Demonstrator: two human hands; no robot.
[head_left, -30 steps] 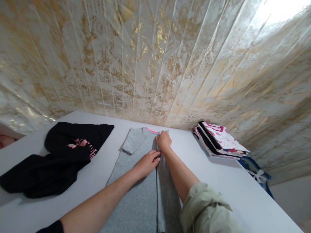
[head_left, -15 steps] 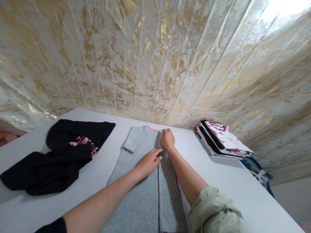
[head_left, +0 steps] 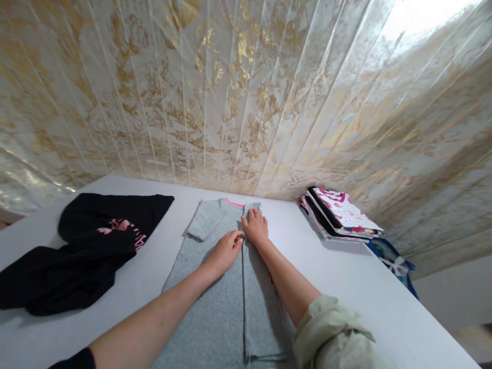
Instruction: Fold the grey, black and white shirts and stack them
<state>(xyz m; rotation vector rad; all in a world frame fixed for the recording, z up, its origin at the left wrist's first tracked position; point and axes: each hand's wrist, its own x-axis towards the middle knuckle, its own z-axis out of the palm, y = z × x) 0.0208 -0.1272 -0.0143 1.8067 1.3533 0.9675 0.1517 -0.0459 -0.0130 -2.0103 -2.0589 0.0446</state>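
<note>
A grey garment (head_left: 207,318) with a pink neckline lies on the white table, its left sleeve folded inward and its right side folded over, the folded edge running down the middle. My left hand (head_left: 227,251) is closed, its fingertips pinching the cloth at that edge. Just beyond it, my right hand (head_left: 255,226) lies with fingers spread on the folded part near the shoulder, pressing on the fabric.
Crumpled black clothing (head_left: 103,246) with pink print is on the table (head_left: 330,287) at the left. A stack of folded clothes (head_left: 338,215) stands at the back right, beside a blue-edged item (head_left: 392,261). A gold-patterned curtain (head_left: 230,102) hangs behind.
My right hand has gone from gripping the cloth near the shoulder to lying spread on it. The folded part there now looks flatter. The whole view has shifted slightly.
</note>
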